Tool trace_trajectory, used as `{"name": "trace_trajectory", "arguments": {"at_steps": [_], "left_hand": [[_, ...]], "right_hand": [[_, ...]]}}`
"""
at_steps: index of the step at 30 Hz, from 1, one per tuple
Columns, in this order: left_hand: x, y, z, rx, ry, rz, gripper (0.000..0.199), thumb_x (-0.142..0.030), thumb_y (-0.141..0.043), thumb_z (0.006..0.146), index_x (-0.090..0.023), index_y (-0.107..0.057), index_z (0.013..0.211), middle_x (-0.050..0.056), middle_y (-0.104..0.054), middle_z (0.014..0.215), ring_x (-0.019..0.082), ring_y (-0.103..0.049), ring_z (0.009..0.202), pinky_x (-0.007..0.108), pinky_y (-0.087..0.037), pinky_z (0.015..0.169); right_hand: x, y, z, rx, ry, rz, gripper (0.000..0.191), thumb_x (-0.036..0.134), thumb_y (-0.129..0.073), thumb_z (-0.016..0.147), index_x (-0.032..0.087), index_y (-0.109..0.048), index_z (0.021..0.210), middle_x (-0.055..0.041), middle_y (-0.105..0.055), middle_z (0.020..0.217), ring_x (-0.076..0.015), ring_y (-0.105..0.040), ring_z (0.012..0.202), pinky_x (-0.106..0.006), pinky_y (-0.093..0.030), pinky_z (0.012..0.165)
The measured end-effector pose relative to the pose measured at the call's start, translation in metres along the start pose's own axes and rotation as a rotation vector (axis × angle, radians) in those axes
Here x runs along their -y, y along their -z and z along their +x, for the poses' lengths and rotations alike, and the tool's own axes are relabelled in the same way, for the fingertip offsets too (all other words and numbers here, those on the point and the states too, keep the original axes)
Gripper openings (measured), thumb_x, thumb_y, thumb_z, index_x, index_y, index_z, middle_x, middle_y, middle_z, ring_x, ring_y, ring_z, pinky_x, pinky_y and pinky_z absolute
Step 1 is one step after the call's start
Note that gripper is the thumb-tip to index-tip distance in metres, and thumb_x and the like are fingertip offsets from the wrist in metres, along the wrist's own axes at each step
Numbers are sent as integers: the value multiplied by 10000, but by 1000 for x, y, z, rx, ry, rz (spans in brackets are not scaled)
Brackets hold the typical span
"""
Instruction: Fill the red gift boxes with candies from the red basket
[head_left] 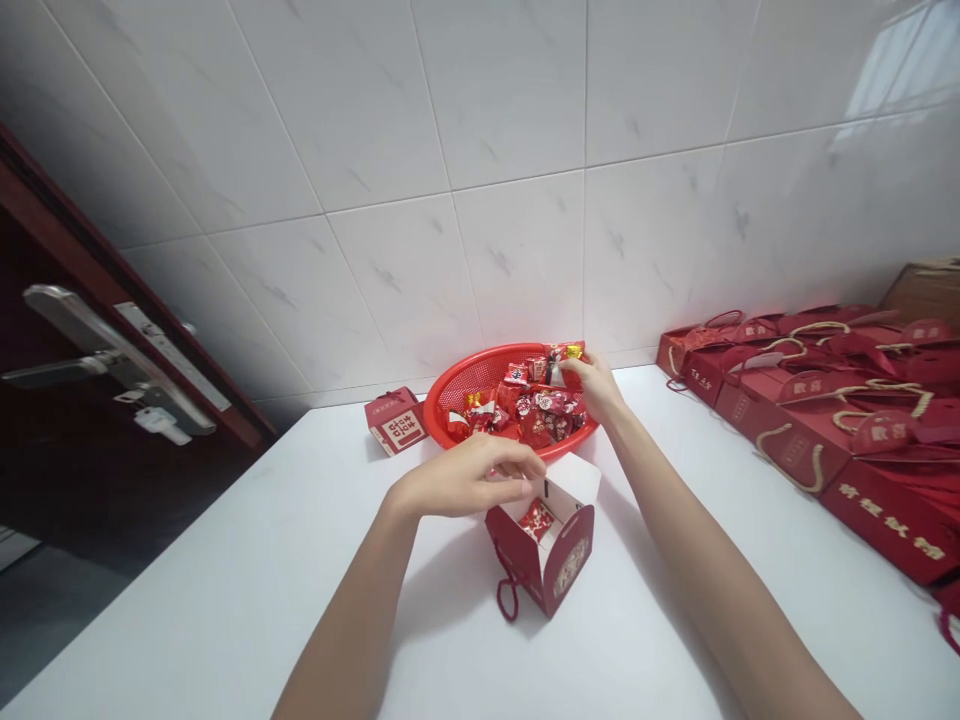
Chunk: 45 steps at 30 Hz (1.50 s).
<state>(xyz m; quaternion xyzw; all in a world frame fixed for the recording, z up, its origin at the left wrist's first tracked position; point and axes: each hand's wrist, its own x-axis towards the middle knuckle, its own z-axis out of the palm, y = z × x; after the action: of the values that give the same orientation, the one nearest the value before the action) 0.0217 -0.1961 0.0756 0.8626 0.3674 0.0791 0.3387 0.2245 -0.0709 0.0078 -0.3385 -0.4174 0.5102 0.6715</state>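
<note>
My right hand [592, 385] is at the far right rim of the red plastic basket [439, 405], its fingers closed on a red-and-gold candy packet [568, 352]. Several wrapped candies [525, 405] fill the basket. My left hand [472, 475] is bent over a small dark-red gift box [525, 555], thumb and fingers at its upper left edge, apparently gripping it; the exact contact is partly hidden. The box is upright with its top open and a white inner flap [581, 475] raised. Inside lies a red patterned packet [536, 520]. A red cord loop hangs from its near side.
A closed small red box [397, 425] stands left of the basket. Rows of red gift boxes with cord handles [802, 420] fill the table's right side, a brown carton [926, 295] behind them. The white table [240, 600] meets a tiled wall; a door with keys is left.
</note>
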Motion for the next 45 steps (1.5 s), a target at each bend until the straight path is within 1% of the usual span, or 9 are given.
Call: {"name": "trace_trajectory", "arguments": {"at_steps": [4, 10, 19, 22, 27, 30, 35, 39, 45], "left_hand": [[-1, 3, -11, -24, 128, 119, 291, -343, -582, 894, -219, -715, 1121, 44, -726, 1050, 201, -662, 927, 263, -483, 746], [-2, 6, -25, -17, 285, 268, 409, -460, -647, 834, -252, -717, 1179, 55, -698, 1044, 248, -636, 992, 277, -451, 775], [4, 10, -29, 46, 411, 238, 674, -523, -776, 695, -236, -656, 1293, 67, -691, 1153, 254, -660, 995, 244, -457, 718], [6, 9, -29, 72, 416, 204, 691, -478, -803, 651, -241, -645, 1281, 57, -691, 1118, 243, -676, 953, 236, -455, 675], [8, 9, -27, 110, 422, 250, 476, -463, -796, 636, -203, -675, 1016, 45, -710, 993, 242, -679, 891, 240, -425, 606], [9, 11, -27, 134, 394, 232, 581, -456, -789, 640, -220, -656, 1154, 37, -712, 1022, 230, -679, 899, 235, -433, 629], [5, 13, -27, 185, 361, 230, 735, -478, -779, 653, -217, -585, 1313, 48, -722, 1084, 238, -678, 957, 243, -464, 687], [2, 14, -27, 191, 360, 246, 716, -469, -767, 662, -215, -585, 1307, 43, -729, 1083, 238, -674, 957, 253, -470, 710], [3, 14, -27, 203, 372, 211, 746, -464, -779, 647, -221, -580, 1324, 43, -732, 1091, 252, -671, 987, 263, -467, 729]], "right_hand": [[2, 1, 0, 19, -5, 20, 277, 250, -710, 517, 200, -640, 780, 25, -686, 728, -153, -612, 685, -293, -485, 701], [25, -8, -20, 120, -37, 67, 315, 265, -758, 533, 213, -644, 822, -7, -723, 806, -201, -678, 762, -357, -540, 780], [79, -18, -88, 749, -68, -297, 241, 257, -811, 682, 203, -695, 886, -15, -698, 835, -204, -651, 791, -338, -510, 718], [79, -19, -97, 782, -31, -464, 193, 228, -791, 688, 207, -695, 854, 3, -669, 784, -188, -616, 746, -302, -479, 658], [65, -17, -104, 737, 23, -678, 438, 207, -793, 663, 241, -694, 1088, 55, -596, 654, -148, -532, 571, -256, -389, 516], [63, -16, -107, 846, 19, -814, 350, 224, -806, 663, 241, -703, 997, 48, -595, 658, -139, -521, 556, -247, -375, 500], [69, -22, -111, 997, -44, -1162, 331, 258, -755, 769, 171, -691, 1082, -64, -698, 1023, -198, -607, 855, -276, -438, 691], [71, -27, -112, 1032, 25, -1269, 363, 142, -711, 786, 161, -682, 1147, -51, -685, 974, -190, -579, 860, -267, -398, 692], [65, -28, -114, 1124, -60, -1272, 367, 142, -732, 781, 184, -698, 1144, -23, -683, 866, -164, -570, 756, -255, -377, 627]]}}
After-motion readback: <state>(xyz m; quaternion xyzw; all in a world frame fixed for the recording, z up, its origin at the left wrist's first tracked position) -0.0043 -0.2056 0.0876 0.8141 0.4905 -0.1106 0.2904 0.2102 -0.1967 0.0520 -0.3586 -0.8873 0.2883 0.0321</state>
